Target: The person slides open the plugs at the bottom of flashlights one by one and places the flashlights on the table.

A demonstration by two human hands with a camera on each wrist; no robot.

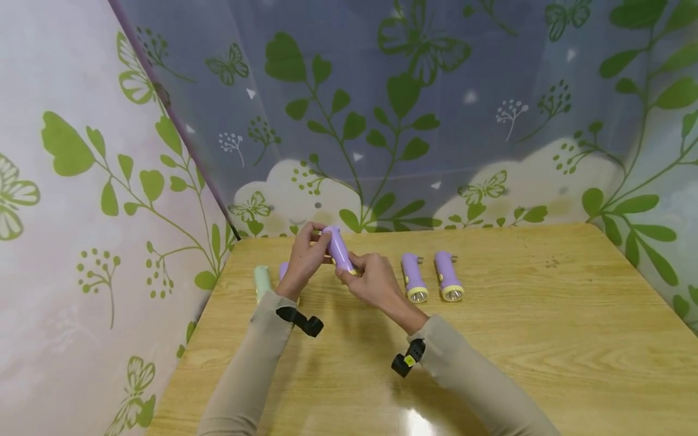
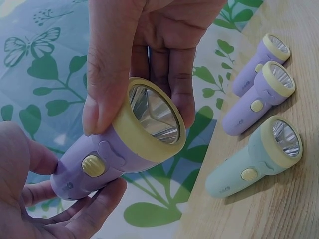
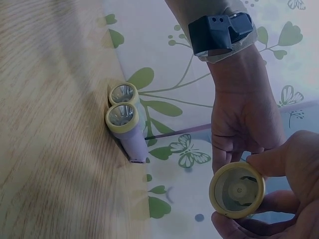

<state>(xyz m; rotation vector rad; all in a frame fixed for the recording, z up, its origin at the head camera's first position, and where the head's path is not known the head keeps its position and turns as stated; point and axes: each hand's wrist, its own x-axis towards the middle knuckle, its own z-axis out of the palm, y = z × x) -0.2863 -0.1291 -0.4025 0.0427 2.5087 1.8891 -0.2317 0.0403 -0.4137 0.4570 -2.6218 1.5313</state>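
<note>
Between my hands is a purple flashlight [image 1: 339, 251] with a yellow head ring, lifted above the table. My left hand [image 1: 305, 261] holds its tail end between thumb and fingers. The head ring is pinched by my right hand [image 1: 374, 279]. In the left wrist view the yellow switch [image 2: 93, 166] shows on the flashlight's side, and the clear lens [image 2: 155, 115] is in place. The right wrist view looks straight into the lens [image 3: 237, 189]. A pale green flashlight [image 1: 262, 281] and a purple one [image 1: 283, 270] lie near my left hand, the latter partly hidden by it.
Two more purple flashlights [image 1: 414, 275] [image 1: 448, 274] lie side by side right of my hands, their yellow heads toward me. The wooden table [image 1: 534, 339] ends at a curtain [image 1: 349, 109] printed with leaves and butterflies, which also hangs along the left side.
</note>
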